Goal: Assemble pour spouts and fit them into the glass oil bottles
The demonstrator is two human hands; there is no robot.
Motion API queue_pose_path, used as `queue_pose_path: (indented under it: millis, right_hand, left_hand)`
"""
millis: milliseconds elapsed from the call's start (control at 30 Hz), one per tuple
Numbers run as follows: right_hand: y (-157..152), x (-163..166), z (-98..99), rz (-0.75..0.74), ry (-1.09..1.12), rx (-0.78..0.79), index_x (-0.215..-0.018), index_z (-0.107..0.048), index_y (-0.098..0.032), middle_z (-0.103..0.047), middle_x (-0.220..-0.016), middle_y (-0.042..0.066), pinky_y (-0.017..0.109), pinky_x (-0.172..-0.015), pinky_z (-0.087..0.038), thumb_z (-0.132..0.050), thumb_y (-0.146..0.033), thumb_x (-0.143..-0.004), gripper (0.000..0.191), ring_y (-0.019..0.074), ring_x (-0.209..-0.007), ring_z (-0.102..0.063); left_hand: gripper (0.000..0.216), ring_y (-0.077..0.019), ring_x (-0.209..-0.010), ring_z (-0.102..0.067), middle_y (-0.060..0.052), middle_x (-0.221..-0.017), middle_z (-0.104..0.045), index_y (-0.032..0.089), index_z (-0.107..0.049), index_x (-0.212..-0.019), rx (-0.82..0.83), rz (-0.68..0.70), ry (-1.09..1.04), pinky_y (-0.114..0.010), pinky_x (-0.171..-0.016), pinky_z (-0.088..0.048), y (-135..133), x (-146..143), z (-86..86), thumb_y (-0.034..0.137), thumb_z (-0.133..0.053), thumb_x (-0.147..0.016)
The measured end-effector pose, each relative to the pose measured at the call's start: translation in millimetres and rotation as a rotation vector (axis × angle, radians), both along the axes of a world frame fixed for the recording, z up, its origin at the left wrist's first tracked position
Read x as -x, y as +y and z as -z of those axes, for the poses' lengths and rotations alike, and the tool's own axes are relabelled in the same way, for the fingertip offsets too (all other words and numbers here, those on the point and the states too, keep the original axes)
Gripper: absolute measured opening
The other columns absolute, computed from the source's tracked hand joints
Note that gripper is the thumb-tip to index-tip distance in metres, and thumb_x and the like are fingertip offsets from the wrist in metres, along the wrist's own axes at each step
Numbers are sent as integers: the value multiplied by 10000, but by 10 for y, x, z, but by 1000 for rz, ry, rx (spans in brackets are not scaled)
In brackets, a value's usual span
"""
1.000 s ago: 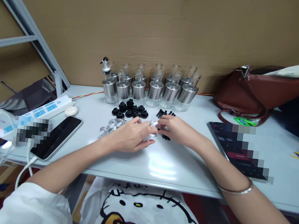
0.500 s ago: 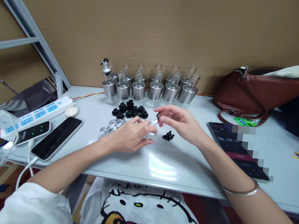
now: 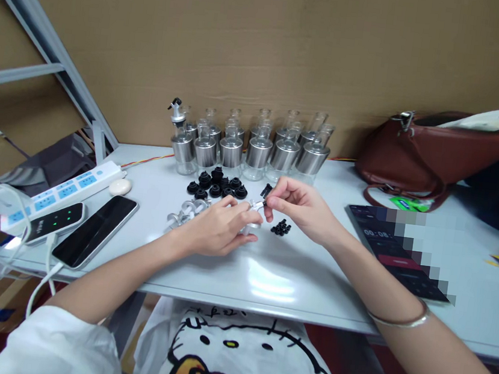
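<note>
My left hand (image 3: 221, 226) is closed around a silver-and-clear pourer spout (image 3: 256, 209), its tip pointing right. At that tip, the thumb and forefinger of my right hand (image 3: 295, 208) pinch a small black piece (image 3: 266, 203), partly hidden by the fingers. Beside my left hand lie several more silver pourer parts (image 3: 186, 211), some of them covered by it. Black ribbed stoppers (image 3: 217, 177) sit in a group just beyond. A pile of tiny black pieces (image 3: 281, 227) lies below my right hand, and other black parts (image 3: 267, 189) show behind its fingertips.
Two rows of glass bottles with metal sleeves (image 3: 259, 152) stand at the back; the leftmost front one carries a black-tipped pourer (image 3: 177, 111). On the left are a power strip (image 3: 67, 192) and phone (image 3: 95, 232). A tablet (image 3: 388, 246) and brown bag (image 3: 407, 158) lie right.
My right hand's fingers have drawn together into a pinch at the spout tip, uncovering black parts behind them. My left hand has stayed in place with the spout.
</note>
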State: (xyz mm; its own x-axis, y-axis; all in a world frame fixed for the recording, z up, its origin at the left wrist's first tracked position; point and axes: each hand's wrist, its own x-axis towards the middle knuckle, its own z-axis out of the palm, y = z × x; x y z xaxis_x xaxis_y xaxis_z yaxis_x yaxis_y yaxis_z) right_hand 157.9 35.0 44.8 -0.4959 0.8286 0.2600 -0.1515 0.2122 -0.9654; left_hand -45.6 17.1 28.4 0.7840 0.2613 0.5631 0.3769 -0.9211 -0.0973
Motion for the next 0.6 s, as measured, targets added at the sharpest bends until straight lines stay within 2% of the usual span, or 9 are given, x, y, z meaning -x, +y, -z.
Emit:
queue_pose_path:
  millis: [233, 433, 533, 600]
  right_hand:
    - [-16, 24, -14, 19, -12, 5, -680, -519, -174, -643, -572, -25, 251, -558, -467, -748, -426, -736, 345, 100, -529, -589]
    - [-8, 12, 28, -15, 42, 20, -704, -563, -167, -652, -595, -15, 258, -589, -483, -742, -387, -757, 288, 107, -557, -604]
    - [-6, -4, 29, -75, 77, 102, -781, -618, -164, -650, -630, -11, 276, -642, -498, -714, -390, -783, 246, 115, -608, -616]
    - [-12, -13, 18, -145, 95, 192, -899, -650, -165, -654, -683, -7, 279, -677, -502, -718, -356, -778, 236, 113, -649, -617]
  left_hand:
    - [148, -160, -670, -539, -38, -876, -623, 189, -303, -1077, -8, 7, 10, -295, -674, -393, 5, -12, 12, 313, -271, -1003]
    - [176, -183, -731, -564, -59, -923, -621, 194, -283, -1123, 33, 3, 51, -315, -695, -391, 16, -2, 39, 313, -281, -993]
    - [201, -194, -762, -572, -66, -948, -623, 201, -267, -1155, 59, 9, 54, -325, -713, -394, 16, 7, 49, 306, -298, -986]
    - [214, -197, -779, -575, -68, -961, -628, 204, -261, -1169, 67, 27, 34, -330, -723, -400, 16, 10, 49, 307, -306, -986]
